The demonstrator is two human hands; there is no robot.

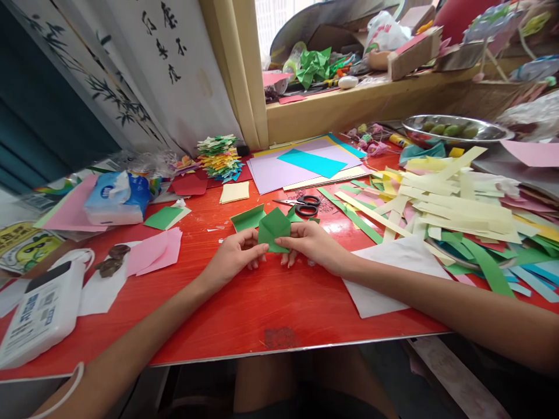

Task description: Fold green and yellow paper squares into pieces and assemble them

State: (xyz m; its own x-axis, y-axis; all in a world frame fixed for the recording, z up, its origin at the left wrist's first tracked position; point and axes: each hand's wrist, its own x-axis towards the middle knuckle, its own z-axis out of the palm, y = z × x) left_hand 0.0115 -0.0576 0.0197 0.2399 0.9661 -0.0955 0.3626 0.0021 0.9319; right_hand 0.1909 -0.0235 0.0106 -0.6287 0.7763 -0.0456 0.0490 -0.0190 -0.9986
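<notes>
Between my two hands is a small folded piece of green paper (274,228), raised a little over the red table (227,314). My left hand (238,251) pinches its left lower edge with thumb and fingers. On the right side, my right hand (308,247) grips it, the thumb lying across its front. Just behind it lie another folded green paper (248,219) and a partly hidden green piece (293,215). Black-handled scissors (305,205) rest beyond my right hand, blades pointing left.
Paper strips (458,203) heap up on the right beside a white sheet (393,273). Coloured sheets (271,171) and a stack of folded papers (220,158) stand at the back. On the left are a tissue pack (117,198), pink paper squares (155,251) and a white box (46,314).
</notes>
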